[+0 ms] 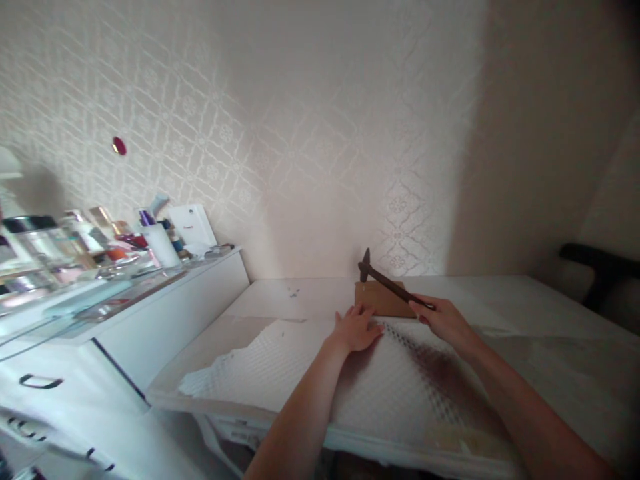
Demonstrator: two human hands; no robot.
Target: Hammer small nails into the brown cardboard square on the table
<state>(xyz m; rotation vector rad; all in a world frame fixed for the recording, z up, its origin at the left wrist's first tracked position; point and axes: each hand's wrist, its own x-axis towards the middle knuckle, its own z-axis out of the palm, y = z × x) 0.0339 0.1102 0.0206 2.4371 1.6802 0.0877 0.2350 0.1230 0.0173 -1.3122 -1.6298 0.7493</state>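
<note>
A small brown wooden board [383, 297] lies on the white table [525, 300], near the wall. My right hand [445, 319] is closed round the handle of a dark hammer [387, 281], whose head is raised just above the board's far left corner. My left hand [356, 329] rests flat with fingers stretched out on a white textured mat [280, 370], its fingertips touching the board's near edge.
A white chest of drawers [165, 320] stands to the left, its glass top crowded with several bottles, jars and a white cup [161, 245]. Patterned wallpaper [300, 133] runs behind the table. A dark chair back [600, 263] shows at the far right.
</note>
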